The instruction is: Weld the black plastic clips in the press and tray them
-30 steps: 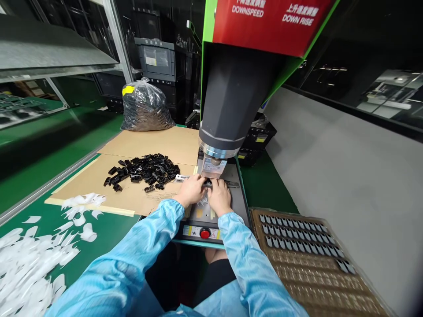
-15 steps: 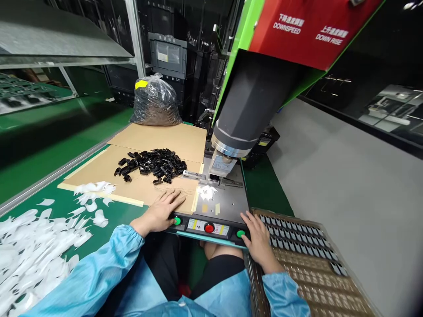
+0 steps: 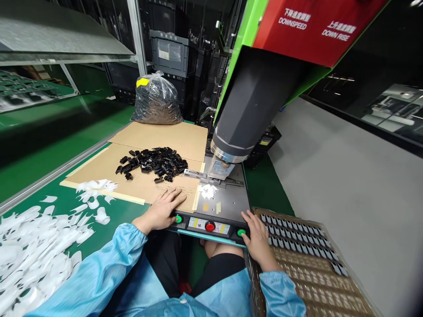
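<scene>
My left hand lies with its fingers spread near the edge of the cardboard, its thumb on the left green button. On the right corner of the control panel, my right hand rests with fingers apart and its thumb at the other green button. A red button sits between them. Behind the panel, the metal head of the press is down at the fixture, hiding what lies under it. Small white pieces lie on the metal base.
A heap of black clips lies on cardboard, with a plastic bag behind it. Many thin white pieces cover the green table at left. At right stands a tray with rows of dark parts.
The press head has come down lower onto the fixture, covering the black part that showed beneath it. Both hands stay at the buttons. The view has shifted slightly.
</scene>
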`<action>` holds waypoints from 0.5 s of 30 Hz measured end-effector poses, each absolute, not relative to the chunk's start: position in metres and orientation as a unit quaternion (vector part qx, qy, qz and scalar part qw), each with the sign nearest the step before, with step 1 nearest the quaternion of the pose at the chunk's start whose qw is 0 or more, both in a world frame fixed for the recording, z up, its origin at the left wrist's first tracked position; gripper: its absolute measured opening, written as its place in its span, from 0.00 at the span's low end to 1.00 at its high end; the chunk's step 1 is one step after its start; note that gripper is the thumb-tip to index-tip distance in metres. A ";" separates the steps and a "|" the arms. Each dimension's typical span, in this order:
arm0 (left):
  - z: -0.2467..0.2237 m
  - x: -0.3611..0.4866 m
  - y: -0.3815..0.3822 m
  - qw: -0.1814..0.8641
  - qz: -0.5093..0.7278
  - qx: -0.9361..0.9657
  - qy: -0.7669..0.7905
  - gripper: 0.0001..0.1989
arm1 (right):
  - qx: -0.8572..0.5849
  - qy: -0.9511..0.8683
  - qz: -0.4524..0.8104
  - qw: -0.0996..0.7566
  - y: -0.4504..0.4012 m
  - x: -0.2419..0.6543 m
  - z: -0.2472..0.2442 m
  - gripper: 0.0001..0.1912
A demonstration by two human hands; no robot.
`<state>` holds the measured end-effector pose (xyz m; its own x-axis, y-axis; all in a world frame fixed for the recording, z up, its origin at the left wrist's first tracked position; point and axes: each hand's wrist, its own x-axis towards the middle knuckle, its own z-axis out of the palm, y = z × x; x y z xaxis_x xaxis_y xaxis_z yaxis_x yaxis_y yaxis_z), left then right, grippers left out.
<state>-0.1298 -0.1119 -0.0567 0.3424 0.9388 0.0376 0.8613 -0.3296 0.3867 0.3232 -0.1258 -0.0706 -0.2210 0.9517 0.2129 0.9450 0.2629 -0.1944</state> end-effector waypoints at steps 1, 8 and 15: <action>-0.057 -0.130 -0.112 0.150 0.131 0.807 0.556 0.48 | -0.607 -0.781 0.013 0.147 -0.126 0.323 -0.071 0.37; -0.054 -0.130 -0.112 0.158 0.135 0.806 0.554 0.49 | -0.602 -0.783 0.015 0.155 -0.123 0.325 -0.075 0.34; -0.043 -0.128 -0.107 0.173 0.145 0.793 0.565 0.41 | -0.610 -0.764 0.028 0.208 -0.109 0.320 -0.070 0.26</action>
